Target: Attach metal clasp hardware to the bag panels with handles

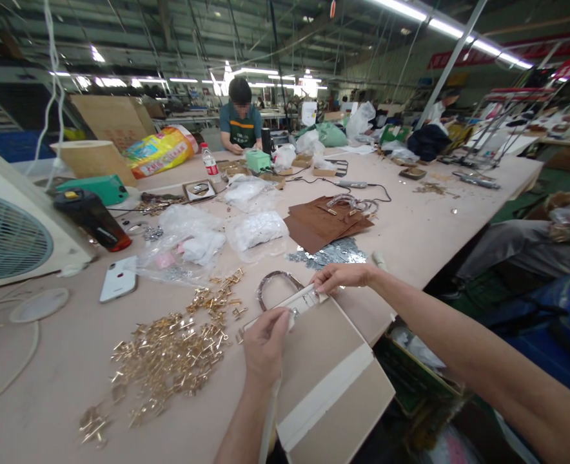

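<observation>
Our left hand [264, 345] and right hand [342, 277] each pinch shut on the bag [324, 367]; half off the tabletop [434, 219], it could slide if we loosen.

Brass fittings [169, 354] left of bag [324, 380], on table [411, 238]

A heap of gold fittings [169, 354] is lying spread across the counter [411, 225], with a white phone [118, 278] sitting just beyond it. Clear plastic bags [256, 230] of white parts are resting near brown leather pieces [321, 225]. A fan [9, 238] is standing at the left edge, and a person in green [240, 125] is working at the far end near a water bottle [210, 161]
</observation>
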`<state>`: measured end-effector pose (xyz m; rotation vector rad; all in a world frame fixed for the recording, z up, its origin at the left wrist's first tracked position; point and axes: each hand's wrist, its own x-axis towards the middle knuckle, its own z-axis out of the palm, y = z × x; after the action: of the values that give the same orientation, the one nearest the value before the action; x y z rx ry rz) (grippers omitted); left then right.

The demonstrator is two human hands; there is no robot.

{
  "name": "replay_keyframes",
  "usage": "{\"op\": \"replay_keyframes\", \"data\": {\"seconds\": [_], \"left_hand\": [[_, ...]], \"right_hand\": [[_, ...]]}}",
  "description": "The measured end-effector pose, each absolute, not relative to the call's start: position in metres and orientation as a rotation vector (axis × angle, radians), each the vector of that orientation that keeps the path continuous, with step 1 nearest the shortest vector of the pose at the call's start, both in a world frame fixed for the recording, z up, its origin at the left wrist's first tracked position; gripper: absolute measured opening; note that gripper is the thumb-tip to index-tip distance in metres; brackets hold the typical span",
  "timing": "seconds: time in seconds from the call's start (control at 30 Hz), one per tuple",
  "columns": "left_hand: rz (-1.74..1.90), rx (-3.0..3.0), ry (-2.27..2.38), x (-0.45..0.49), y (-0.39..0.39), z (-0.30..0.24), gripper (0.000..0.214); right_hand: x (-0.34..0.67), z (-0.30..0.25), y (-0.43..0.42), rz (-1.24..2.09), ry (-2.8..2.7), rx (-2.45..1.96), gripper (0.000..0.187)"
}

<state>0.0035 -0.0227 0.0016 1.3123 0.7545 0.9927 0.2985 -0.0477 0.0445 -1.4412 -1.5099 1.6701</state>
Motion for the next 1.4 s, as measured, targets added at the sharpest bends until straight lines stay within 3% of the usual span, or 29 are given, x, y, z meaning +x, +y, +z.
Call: {"op": "replay_keyframes", "data": {"seconds": [1.0, 1.4], "left_hand": [[0.998, 1.265, 0.736, 0.004, -0.021, 0.0, 0.032], [1.05, 1.291, 0.78, 0.006, -0.023, 0.006, 0.035]], "right_hand": [[0.279, 0.028, -0.069, 1.068, -1.781, -1.489, 0.039], [0.272, 0.012, -0.08, 1.033, -1.611, -1.44, 0.039]]}}
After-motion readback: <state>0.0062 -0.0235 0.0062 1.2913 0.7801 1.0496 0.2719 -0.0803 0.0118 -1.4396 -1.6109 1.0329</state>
